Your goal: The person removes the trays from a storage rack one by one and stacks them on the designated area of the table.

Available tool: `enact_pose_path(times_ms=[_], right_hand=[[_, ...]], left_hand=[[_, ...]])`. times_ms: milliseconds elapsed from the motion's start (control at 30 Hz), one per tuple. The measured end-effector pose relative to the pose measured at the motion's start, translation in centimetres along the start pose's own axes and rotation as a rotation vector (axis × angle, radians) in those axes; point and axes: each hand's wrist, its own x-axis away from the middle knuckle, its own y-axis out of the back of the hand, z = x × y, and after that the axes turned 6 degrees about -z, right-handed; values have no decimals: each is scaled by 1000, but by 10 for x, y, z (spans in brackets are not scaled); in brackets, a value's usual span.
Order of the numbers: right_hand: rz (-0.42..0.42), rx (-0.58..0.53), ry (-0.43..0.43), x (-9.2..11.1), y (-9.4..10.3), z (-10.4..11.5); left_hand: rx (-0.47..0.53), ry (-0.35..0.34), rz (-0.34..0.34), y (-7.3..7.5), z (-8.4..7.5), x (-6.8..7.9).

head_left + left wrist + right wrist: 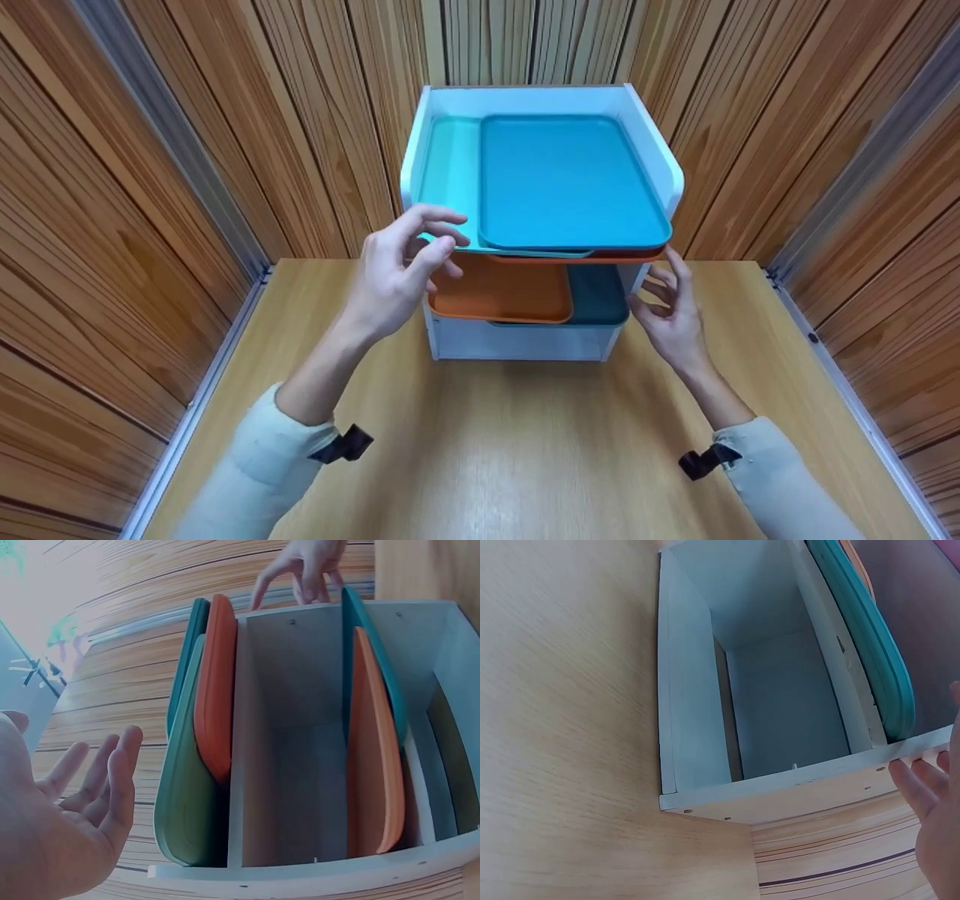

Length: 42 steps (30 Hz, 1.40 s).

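A white shelf unit [517,343] stands on the wooden table. On its top level lie a blue tray [574,180], a mint-green tray [450,161] and a red-orange tray [217,682], mostly covered in the head view. The middle level holds an orange tray [499,289] partly over a dark teal tray [600,296]. My left hand [394,270] hovers by the front left corner, fingers loosely bent; the left wrist view shows it apart from the trays. At the unit's right side, my right hand [675,322] touches the outer side wall with its fingertips.
Wood-patterned panels [330,135] enclose the back and both sides, with metal rails [202,390] along the side edges. The unit's lower compartment [780,705] lies beneath the middle shelf. A dark wrist camera [345,444] is strapped to each sleeve.
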Motion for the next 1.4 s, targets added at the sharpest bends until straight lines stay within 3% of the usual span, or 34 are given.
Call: enact_pose_path(times_ms=[167, 400, 733, 967, 1267, 1400], right_hand=[[-13, 40, 22, -3, -2, 0], [-30, 63, 69, -7, -2, 0], [-46, 55, 24, -10, -1, -1], [-22, 68, -37, -13, 0, 2], [11, 93, -36, -15, 2, 1], [8, 93, -43, -15, 1, 1]], left_hand=[[16, 26, -26, -4, 2, -12], [104, 120, 3, -2, 1, -28], [132, 169, 14, -2, -2, -32], [158, 288, 102, 2, -2, -38], [157, 345, 75, 7, -2, -42], [40, 351, 34, 6, -6, -44]])
